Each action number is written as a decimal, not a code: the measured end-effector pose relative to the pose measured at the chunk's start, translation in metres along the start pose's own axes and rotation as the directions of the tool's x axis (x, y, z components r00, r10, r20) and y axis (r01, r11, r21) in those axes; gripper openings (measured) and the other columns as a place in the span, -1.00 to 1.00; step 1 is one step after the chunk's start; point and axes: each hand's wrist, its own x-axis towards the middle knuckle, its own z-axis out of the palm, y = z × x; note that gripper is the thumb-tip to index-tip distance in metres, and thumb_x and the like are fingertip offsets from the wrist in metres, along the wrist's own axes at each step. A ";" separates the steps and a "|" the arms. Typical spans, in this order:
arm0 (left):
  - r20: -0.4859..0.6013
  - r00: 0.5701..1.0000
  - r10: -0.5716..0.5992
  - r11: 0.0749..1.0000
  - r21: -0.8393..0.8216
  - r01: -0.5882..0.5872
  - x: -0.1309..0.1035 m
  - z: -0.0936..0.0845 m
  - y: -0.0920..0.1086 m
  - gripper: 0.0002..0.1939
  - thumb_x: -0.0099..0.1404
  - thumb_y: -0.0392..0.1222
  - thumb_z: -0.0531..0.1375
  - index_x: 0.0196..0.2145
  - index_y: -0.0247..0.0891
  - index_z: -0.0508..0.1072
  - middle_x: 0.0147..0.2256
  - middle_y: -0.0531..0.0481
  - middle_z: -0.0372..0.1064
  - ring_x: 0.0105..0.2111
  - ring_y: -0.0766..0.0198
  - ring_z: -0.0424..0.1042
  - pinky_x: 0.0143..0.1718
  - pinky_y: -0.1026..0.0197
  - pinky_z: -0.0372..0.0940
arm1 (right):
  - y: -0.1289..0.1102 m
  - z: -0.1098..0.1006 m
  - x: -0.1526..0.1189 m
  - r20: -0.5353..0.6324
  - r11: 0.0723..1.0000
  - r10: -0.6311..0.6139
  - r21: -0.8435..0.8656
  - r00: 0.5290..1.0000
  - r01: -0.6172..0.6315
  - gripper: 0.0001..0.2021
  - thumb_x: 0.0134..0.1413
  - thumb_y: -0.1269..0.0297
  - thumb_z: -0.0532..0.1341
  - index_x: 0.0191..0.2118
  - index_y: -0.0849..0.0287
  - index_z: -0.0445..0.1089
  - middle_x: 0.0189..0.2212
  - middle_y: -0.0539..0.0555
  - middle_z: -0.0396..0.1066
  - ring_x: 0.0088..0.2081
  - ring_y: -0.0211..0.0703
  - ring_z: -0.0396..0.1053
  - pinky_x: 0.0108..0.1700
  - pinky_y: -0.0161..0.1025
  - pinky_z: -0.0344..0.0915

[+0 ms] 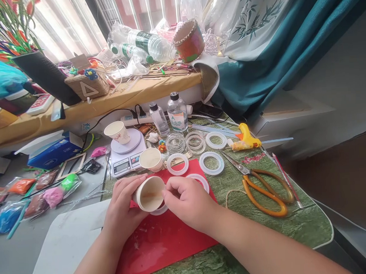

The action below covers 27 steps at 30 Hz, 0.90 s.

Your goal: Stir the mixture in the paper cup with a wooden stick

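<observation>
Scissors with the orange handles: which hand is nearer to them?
Right. The right hand is by the rim of the tilted paper cup, left of the scissors in the picture. The left hand grips the cup's other side, farther from the scissors.

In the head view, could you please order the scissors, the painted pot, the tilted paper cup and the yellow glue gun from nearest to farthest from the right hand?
1. Tilted paper cup: in the left hand, beside the right hand.
2. Scissors: on the table, to the right.
3. Yellow glue gun: right side, beyond the scissors.
4. Painted pot: on the ledge at the back.
</observation>
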 end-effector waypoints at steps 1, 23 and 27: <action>-0.003 1.000 0.002 1.000 0.001 -0.002 0.000 0.000 0.000 -0.39 0.45 -0.11 0.41 0.37 -0.05 0.36 0.16 -0.22 0.59 0.11 -0.10 0.59 0.11 -0.13 0.49 | 0.000 0.000 0.000 -0.001 1.000 0.009 0.004 1.000 -0.009 -0.73 0.26 0.24 0.25 -0.46 0.07 0.24 -0.54 -0.11 0.27 -0.47 -0.24 0.19 -0.41 -0.26 0.06; 0.008 1.000 0.007 1.000 0.022 -0.007 0.000 0.000 0.000 -0.43 0.49 -0.09 0.38 0.36 -0.10 0.34 0.15 -0.24 0.57 0.12 -0.10 0.57 0.10 -0.13 0.48 | 0.002 0.001 0.001 -0.017 1.000 0.023 -0.013 1.000 -0.024 -0.73 0.24 0.20 0.25 -0.47 0.07 0.24 -0.55 -0.11 0.27 -0.48 -0.24 0.20 -0.42 -0.27 0.06; 0.004 1.000 0.013 1.000 0.023 -0.013 0.000 0.000 -0.001 -0.42 0.48 -0.11 0.37 0.37 -0.08 0.34 0.16 -0.22 0.58 0.12 -0.09 0.58 0.10 -0.10 0.48 | 0.003 0.001 0.002 -0.039 0.999 0.048 0.021 0.998 -0.047 -0.73 0.24 0.16 0.25 -0.46 0.07 0.24 -0.54 -0.11 0.27 -0.47 -0.24 0.20 -0.41 -0.27 0.07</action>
